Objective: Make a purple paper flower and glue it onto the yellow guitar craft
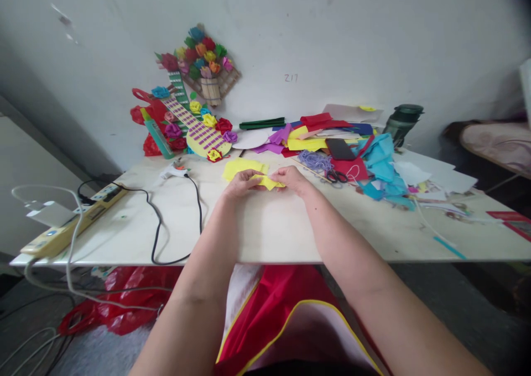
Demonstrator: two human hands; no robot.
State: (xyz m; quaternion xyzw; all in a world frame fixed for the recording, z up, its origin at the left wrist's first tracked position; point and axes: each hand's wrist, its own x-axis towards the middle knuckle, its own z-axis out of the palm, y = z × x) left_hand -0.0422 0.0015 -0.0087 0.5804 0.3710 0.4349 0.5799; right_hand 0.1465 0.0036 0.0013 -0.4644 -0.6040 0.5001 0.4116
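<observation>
Between my two hands, over the middle of the table, is a small piece of yellow crepe paper (269,183). My left hand (244,182) pinches its left end, and my right hand (292,179) pinches the right end. The piece looks creased or folded where the fingers meet it. Just behind my left hand lies a flat yellow paper sheet (240,167) on the white tabletop (274,226).
A glue gun (174,170), its black cord and a power strip (74,221) are at left. Paper-flower crafts (199,127) and a glue bottle (157,135) stand behind. Coloured paper, scissors (337,176), a phone (340,149) and a dark bottle (401,123) lie or stand right.
</observation>
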